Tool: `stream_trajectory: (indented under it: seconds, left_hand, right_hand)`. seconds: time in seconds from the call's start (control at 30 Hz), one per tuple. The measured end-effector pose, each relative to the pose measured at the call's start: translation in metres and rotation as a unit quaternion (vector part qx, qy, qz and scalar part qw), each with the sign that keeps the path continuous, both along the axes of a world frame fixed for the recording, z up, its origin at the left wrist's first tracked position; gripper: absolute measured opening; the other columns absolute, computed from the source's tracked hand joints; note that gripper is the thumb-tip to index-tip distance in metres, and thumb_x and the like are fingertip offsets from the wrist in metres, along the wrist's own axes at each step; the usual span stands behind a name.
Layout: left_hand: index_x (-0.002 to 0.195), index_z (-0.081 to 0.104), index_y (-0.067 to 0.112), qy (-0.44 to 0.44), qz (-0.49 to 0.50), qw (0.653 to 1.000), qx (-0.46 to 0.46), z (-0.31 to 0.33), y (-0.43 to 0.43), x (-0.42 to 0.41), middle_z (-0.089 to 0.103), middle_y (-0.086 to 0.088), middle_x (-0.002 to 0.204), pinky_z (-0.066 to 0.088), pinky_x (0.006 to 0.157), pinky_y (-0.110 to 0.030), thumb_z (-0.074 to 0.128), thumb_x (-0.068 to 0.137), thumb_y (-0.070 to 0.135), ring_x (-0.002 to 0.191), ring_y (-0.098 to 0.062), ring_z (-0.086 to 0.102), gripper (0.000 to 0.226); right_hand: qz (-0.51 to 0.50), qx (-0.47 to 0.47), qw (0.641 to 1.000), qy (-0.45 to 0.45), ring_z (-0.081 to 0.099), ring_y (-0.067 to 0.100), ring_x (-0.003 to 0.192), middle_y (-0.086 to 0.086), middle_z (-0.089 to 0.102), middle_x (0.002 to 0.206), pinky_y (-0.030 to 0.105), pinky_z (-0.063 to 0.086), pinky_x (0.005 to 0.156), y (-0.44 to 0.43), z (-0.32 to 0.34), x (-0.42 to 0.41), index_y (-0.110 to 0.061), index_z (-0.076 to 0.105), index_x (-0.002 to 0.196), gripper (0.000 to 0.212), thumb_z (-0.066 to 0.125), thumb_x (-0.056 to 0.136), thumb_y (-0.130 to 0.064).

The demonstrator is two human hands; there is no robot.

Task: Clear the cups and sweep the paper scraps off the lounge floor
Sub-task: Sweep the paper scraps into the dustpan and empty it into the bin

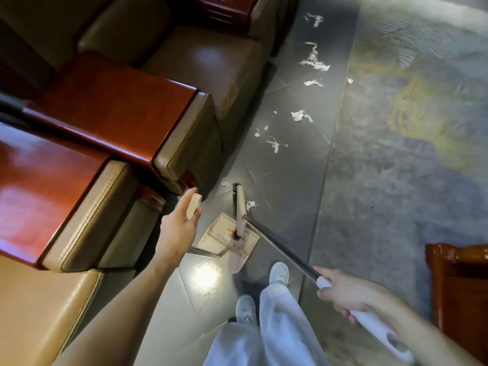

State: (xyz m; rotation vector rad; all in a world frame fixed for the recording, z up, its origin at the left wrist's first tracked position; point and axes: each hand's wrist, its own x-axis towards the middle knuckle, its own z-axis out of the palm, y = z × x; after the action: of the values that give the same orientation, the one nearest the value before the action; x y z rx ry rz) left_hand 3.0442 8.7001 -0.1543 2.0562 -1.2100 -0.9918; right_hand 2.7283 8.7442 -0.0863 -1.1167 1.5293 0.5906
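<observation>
My right hand (pixel 343 293) grips the white grip of a broom handle (pixel 280 249). The broom head (pixel 239 210) rests on the grey floor at the mouth of a beige dustpan (pixel 224 236). My left hand (pixel 182 223) holds the top of the dustpan's upright handle (pixel 194 206). One white paper scrap (pixel 250 205) lies right beside the broom head and another (pixel 225 184) just beyond its far end. Several more paper scraps (pixel 301 116) trail up the floor strip to the top of the view (pixel 314 19). No cups are visible.
Leather armchairs with red wooden armrests (pixel 113 109) line the left side. A patterned rug (pixel 412 128) covers the floor on the right. A wooden furniture corner (pixel 459 283) stands at the lower right. My feet in white shoes (pixel 278 273) stand behind the dustpan.
</observation>
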Motion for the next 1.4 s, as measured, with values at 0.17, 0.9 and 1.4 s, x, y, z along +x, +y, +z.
stream_trajectory:
  seconds: [0.17, 0.9, 1.4]
  left_hand:
    - [0.137, 0.033, 0.051, 0.039, 0.079, 0.996, -0.016, 0.001, -0.008, -0.009, 0.057, 0.006, 0.104, 0.054, 0.087, -0.052, 0.048, 0.099, 0.031, 0.079, -0.014, 0.057, 0.045]
    - [0.135, 0.046, 0.045, 0.05, 0.093, 0.993, -0.058, 0.008, -0.114, -0.042, 0.056, 0.015, 0.104, 0.049, 0.051, -0.015, 0.057, 0.096, 0.024, 0.068, -0.002, 0.063, 0.046]
    - [0.139, 0.041, 0.039, 0.054, -0.013, 0.996, -0.074, 0.025, -0.261, -0.098, 0.055, -0.002, 0.129, 0.048, 0.056, -0.017, 0.052, 0.098, 0.023, 0.081, -0.013, 0.06, 0.045]
  right_hand:
    - [0.086, -0.064, 0.992, 0.061, 0.045, 0.009, 0.031, 0.01, 0.063, 0.075, 0.018, 0.038, 0.033, -0.053, 0.005, 0.012, -0.029, 0.008, 0.154, 0.07, 0.037, 0.095, -0.006]
    - [0.1, -0.01, 0.995, -0.017, 0.05, 0.016, 0.042, 0.003, 0.055, 0.055, 0.021, 0.044, 0.045, -0.154, -0.005, -0.059, -0.042, 0.012, 0.151, 0.067, 0.041, 0.094, -0.022]
    - [0.012, -0.118, 0.992, 0.036, 0.051, 0.013, 0.031, 0.001, 0.056, 0.044, 0.017, 0.04, 0.038, -0.297, 0.007, -0.089, -0.028, 0.01, 0.154, 0.07, 0.038, 0.094, -0.008]
